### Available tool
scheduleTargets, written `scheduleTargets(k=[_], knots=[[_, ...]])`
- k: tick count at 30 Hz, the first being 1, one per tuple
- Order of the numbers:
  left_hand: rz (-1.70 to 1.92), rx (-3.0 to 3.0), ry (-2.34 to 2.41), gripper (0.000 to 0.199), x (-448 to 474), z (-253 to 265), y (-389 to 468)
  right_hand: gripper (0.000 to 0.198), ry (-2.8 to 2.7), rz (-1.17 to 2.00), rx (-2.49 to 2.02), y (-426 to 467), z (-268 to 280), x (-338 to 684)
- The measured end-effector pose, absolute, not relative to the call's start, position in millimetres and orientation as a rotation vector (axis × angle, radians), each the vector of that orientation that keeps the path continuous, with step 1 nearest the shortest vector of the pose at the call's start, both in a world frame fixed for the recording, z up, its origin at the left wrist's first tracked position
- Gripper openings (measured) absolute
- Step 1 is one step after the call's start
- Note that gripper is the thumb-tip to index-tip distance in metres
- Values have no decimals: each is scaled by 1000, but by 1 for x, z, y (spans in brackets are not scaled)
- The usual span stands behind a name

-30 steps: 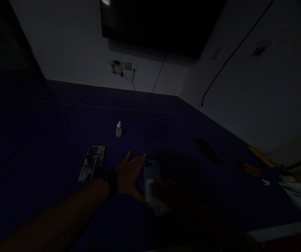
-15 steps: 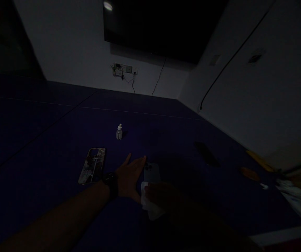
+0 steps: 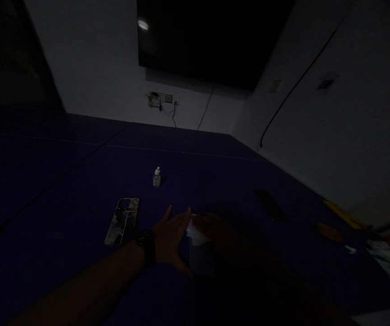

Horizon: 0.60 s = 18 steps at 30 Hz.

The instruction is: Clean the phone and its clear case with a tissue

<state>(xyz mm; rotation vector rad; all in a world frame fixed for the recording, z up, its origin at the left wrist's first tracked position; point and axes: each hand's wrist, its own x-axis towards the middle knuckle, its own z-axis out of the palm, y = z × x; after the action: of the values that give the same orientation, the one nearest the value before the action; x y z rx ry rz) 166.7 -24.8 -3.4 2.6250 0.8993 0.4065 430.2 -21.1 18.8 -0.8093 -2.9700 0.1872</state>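
A phone [image 3: 201, 261] lies back up on the dark blue surface in front of me, its camera end now covered. My left hand [image 3: 171, 237], with a black watch on the wrist, is spread flat along the phone's left side, thumb near its lower edge. My right hand [image 3: 213, 228] presses a folded white tissue [image 3: 197, 235] onto the upper part of the phone; its fingers are dim in shadow. Left of my left hand lies a patterned phone case [image 3: 124, 221]. Beyond the hands stands a small dropper bottle [image 3: 156, 178] with a white top.
A dark, flat, phone-like object [image 3: 270, 205] lies to the right. Farther right are an orange-brown item [image 3: 330, 232], a small white piece [image 3: 351, 249] and a yellow object [image 3: 343, 214]. A large dark screen [image 3: 211, 40] hangs on the wall above sockets [image 3: 166, 98]. The room is very dim.
My right hand has slid the tissue from the phone's lower part up to its camera end. My left hand stays beside the phone. The view has tilted slightly upward.
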Motion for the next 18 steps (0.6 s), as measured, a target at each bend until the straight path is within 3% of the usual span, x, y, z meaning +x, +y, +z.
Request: scheduleTargets(k=[13, 18], knots=[[438, 2576, 903, 149, 168, -8, -21, 68, -2815, 526, -660, -95, -21, 435], [468, 2606, 891, 150, 168, -13, -20, 43, -2489, 742, -827, -106, -32, 440]])
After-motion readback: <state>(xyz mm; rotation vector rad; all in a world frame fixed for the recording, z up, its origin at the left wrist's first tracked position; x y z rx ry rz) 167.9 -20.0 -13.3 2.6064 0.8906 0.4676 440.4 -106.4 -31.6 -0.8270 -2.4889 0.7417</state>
